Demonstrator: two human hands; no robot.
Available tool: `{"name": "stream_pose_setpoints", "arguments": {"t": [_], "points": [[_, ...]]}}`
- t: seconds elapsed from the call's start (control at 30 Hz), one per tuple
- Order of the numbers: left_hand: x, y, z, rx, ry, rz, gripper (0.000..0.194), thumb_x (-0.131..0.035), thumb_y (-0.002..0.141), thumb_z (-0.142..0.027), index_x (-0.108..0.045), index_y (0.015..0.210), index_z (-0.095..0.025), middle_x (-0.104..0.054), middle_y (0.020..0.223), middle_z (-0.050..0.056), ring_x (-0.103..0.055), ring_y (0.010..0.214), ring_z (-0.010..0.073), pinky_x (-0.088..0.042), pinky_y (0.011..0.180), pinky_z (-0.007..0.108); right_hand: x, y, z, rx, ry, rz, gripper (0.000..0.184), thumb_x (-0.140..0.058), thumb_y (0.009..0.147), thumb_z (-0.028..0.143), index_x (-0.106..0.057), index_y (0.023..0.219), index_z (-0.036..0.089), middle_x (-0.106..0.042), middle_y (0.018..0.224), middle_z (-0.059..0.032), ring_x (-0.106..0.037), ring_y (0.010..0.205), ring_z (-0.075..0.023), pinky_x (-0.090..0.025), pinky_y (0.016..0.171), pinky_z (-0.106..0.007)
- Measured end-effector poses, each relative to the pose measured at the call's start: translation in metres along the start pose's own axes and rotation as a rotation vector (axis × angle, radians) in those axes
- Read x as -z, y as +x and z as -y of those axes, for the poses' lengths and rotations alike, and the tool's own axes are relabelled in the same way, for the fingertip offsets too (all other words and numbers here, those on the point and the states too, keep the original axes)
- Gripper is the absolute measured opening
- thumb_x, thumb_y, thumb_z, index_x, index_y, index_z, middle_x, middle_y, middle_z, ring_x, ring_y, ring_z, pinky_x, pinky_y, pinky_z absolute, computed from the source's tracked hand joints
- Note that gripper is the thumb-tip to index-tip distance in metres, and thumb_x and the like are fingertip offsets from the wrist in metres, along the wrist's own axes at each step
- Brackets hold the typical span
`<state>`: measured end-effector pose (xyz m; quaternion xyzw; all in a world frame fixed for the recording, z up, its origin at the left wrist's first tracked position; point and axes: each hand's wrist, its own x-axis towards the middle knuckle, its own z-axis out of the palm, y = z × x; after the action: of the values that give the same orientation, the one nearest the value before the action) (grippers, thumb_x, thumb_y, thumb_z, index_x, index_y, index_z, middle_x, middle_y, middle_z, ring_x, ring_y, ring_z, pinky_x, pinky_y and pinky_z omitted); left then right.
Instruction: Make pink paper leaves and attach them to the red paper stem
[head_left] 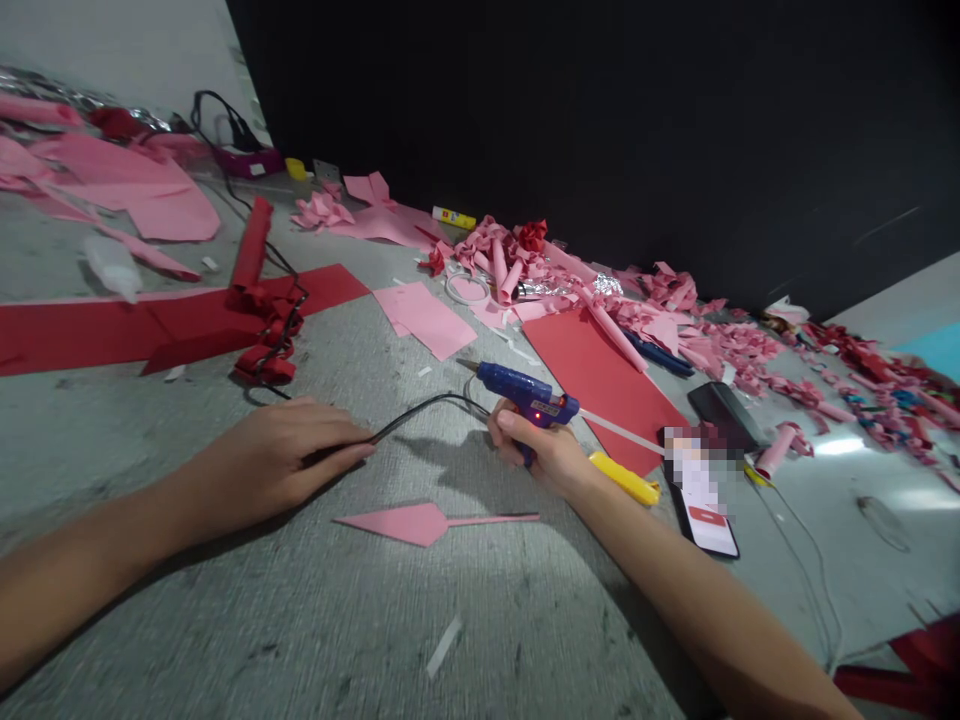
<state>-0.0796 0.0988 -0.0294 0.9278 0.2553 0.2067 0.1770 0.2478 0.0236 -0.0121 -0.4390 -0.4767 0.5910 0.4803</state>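
My right hand [536,445] is wrapped round the grip of a blue hot glue gun [521,388], whose nozzle points left. A red light glows on its side, and a white glue stick [622,432] sticks out of its back. My left hand [300,455] pinches the black power cord [412,405] that runs across to the gun. Below both hands, a pink paper cutout [409,522] with a pointed, leaf-like head and a thin stem lies flat on the grey surface. A small white strip [444,647] lies nearer to me.
A yellow cutter [626,478] and a lit phone [705,510] lie right of my right wrist. Red paper [600,370] and pink scraps [667,290] spread along the dark wall [600,130]. Red paper rolls [251,250] tangle with the cord at left, near a white bottle [111,265].
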Motion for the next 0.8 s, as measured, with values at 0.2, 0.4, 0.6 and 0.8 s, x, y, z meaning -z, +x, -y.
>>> {"name": "stream_pose_setpoints", "arguments": {"t": [0.2,0.4,0.6,0.8], "points": [[0.0001,-0.001,-0.001,0.007,0.005,0.017,0.025,-0.059,0.112,-0.032,-0.081,0.117,-0.02,-0.084,0.109,0.003,-0.074,0.101,0.0205,-0.049,0.094,0.035,0.0007,0.0001,0.0002,-0.005,0.015,0.007,0.043,-0.086,0.089,0.056,-0.064,0.077,0.021,-0.06,0.068,0.0039,-0.043,0.049,-0.0084,-0.033,0.049,-0.026],[0.0011,0.0002,-0.0008,-0.001,-0.002,0.024,0.025,-0.059,0.113,-0.031,-0.081,0.117,-0.02,-0.084,0.105,0.003,-0.074,0.099,0.0202,-0.05,0.093,0.034,0.0009,0.0001,-0.0009,-0.007,0.01,0.001,0.043,-0.086,0.089,0.057,-0.064,0.078,0.022,-0.06,0.068,0.0041,-0.042,0.05,-0.0089,-0.034,0.05,-0.027],[-0.002,-0.001,0.0026,-0.029,0.006,-0.017,0.026,-0.059,0.112,-0.032,-0.082,0.117,-0.021,-0.084,0.105,0.003,-0.075,0.096,0.0196,-0.051,0.09,0.034,0.0016,0.0002,-0.0008,0.002,0.02,0.016,0.042,-0.086,0.091,0.055,-0.065,0.077,0.021,-0.059,0.068,0.0042,-0.043,0.05,-0.0087,-0.035,0.05,-0.027],[-0.0078,0.0,0.0074,-0.103,0.014,-0.088,0.027,-0.057,0.114,-0.036,-0.08,0.114,-0.023,-0.083,0.1,0.001,-0.074,0.091,0.018,-0.049,0.085,0.033,0.0031,0.0001,-0.0025,0.003,0.021,0.031,0.04,-0.085,0.093,0.053,-0.067,0.078,0.021,-0.057,0.065,0.0044,-0.044,0.05,-0.0096,-0.036,0.05,-0.027]]}}
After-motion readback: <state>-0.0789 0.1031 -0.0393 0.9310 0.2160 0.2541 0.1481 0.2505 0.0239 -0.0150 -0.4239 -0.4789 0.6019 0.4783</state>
